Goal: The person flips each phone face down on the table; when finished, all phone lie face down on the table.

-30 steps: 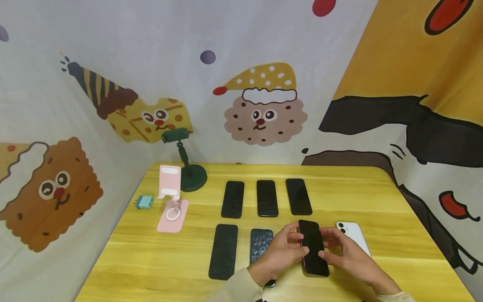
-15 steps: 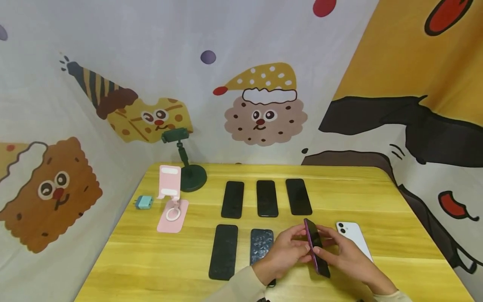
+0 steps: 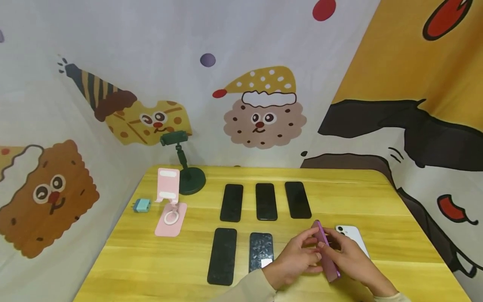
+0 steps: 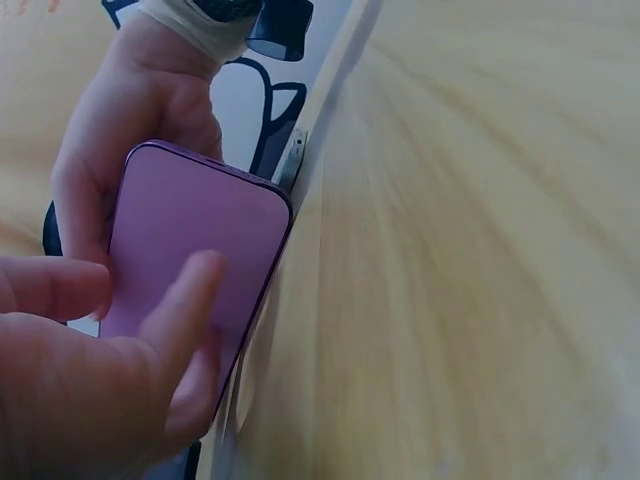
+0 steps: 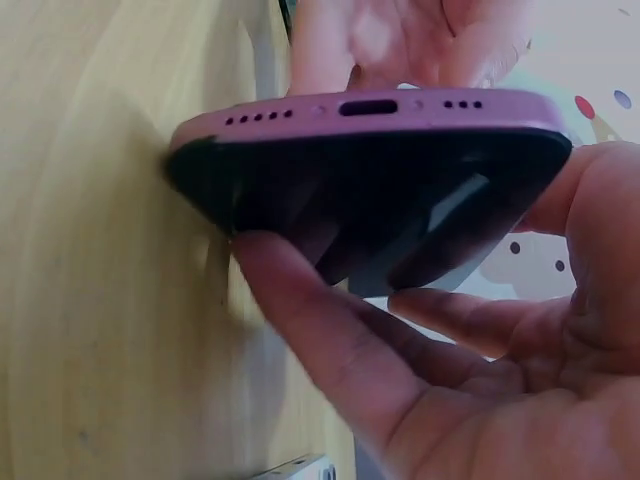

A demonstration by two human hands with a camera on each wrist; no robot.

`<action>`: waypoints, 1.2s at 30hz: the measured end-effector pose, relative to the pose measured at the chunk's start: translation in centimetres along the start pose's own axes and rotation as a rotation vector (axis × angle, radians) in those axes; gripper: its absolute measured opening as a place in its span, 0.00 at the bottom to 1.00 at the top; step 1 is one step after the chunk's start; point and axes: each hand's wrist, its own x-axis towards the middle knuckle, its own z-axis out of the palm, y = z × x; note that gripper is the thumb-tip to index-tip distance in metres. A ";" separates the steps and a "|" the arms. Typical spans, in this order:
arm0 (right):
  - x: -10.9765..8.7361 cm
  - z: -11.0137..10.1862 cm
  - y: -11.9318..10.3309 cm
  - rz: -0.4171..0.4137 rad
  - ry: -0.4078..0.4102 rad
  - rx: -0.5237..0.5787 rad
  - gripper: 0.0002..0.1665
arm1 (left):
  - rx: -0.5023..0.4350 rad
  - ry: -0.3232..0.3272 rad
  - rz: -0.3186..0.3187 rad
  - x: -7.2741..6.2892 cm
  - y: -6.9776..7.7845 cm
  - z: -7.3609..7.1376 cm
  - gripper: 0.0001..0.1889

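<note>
A pink-backed phone (image 3: 330, 264) stands tilted on its long edge at the front right, between my two hands. My right hand (image 3: 352, 262) grips it from the screen side. In the right wrist view its thumb (image 5: 320, 330) lies against the dark screen and the fingers reach the far side. The phone's bottom end with its charging port faces that camera. My left hand (image 3: 296, 260) is at the pink back, fingers loosely spread; in the left wrist view a blurred finger (image 4: 185, 305) points across the back. A white phone (image 3: 352, 237) lies partly behind the right hand.
Three dark phones lie in a back row, one of them at the middle (image 3: 266, 201). Nearer are a black phone (image 3: 222, 256) and a patterned phone (image 3: 261, 249), partly covered by my left arm. Leftward stand a pink stand (image 3: 169, 184), a green stand (image 3: 192, 180) and a blue charger plug (image 3: 142, 205).
The phone has turned from screen up onto its edge, its pink back now towards the left. Both hands moved slightly right, and the left fingers have loosened from its edge.
</note>
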 end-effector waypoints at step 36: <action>0.3 0.1 1.8 0.092 0.087 0.093 0.36 | 0.152 0.045 0.021 -0.4 0.4 -0.4 0.42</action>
